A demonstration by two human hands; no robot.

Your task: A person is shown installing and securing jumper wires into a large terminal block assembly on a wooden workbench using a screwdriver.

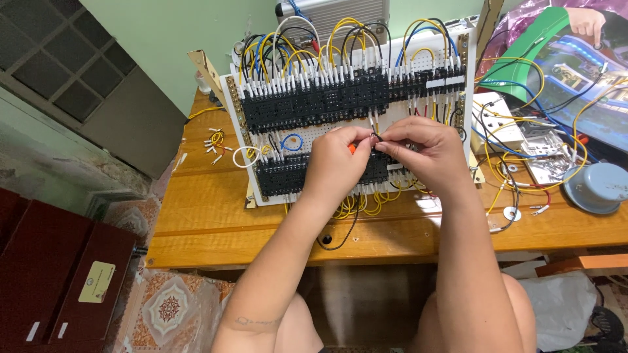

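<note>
Both hands met at the middle of the white perforated wiring board (418, 121), which leaned tilted on the varnished wooden surface (209, 222). My left hand (337, 163) was curled shut, and a bit of orange showed at its fingertips, probably the handle of a small tool, though I could not tell for sure. My right hand (428, 153) was pinched closed on the end of a thin black wire (374, 136), held just above the lower row of black terminal blocks (284, 175) and below the upper row of black terminal blocks (314, 104). That wire looked light, limp and easily kinked, so I judged it best taken close to its tip, where the short stiff end would steer into a terminal; gripped further back, it would simply flop. Yellow, blue and black looped wires (340, 33) arched over the top of the board, and more yellow loops (356, 208) hung beneath it. Loose short wires with white sleeves (216, 145) lay on the surface to the left, near a white wire ring (243, 157). A grey round cap (598, 188) sat to the right among tangled leads.
</note>
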